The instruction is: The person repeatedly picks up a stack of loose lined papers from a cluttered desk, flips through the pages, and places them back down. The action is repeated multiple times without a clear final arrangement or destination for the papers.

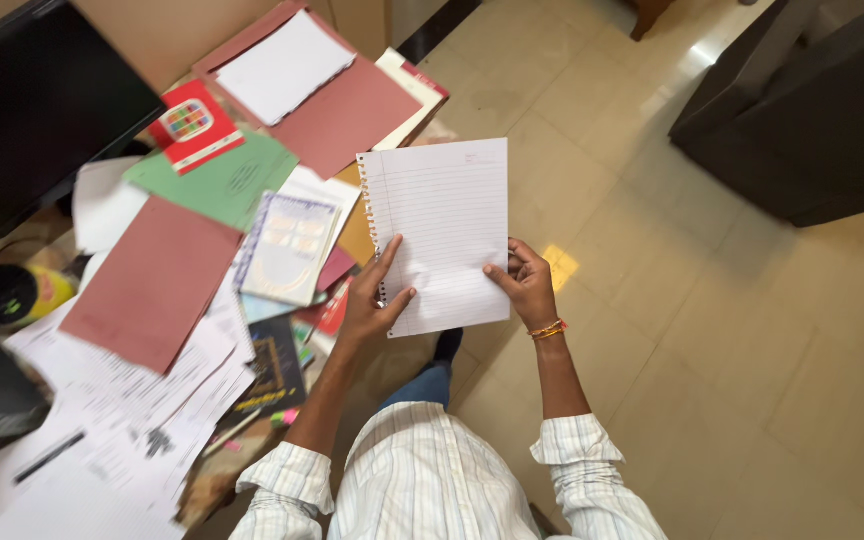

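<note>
A lined sheet (pixel 444 232) with a torn perforated left edge is held up between both hands, over the floor (pixel 712 330) just off the right edge of the worktop (pixel 357 240). The left hand (pixel 374 300) is closed on the sheet's lower left edge: thumb laid across the front, index finger stretched up along the perforations, the other fingers hidden behind the paper. The right hand (pixel 527 283) is pinched on the lower right edge, thumb on the front, fingers curled behind; a bracelet (pixel 549 329) is worn at that wrist. Neither hand is spread flat; both are partly closed around the paper. Striped shirt sleeves (pixel 577 445) are rolled up at the forearms. The worktop to the left is covered with loose papers (pixel 122 420), with a pen (pixel 48 457) lying on them. Two maroon folders are seen: one (pixel 152 280) lying closed near the middle, one (pixel 337 105) at the top with a white sheet (pixel 284 65) on it. A green folder (pixel 227 180) lies between them, partly under a red booklet (pixel 192 125). A notebook (pixel 287 248) lies just left of the held sheet. A dark monitor (pixel 37 105) is at the top left, and a dark piece of furniture (pixel 802 120) at the top right.
</note>
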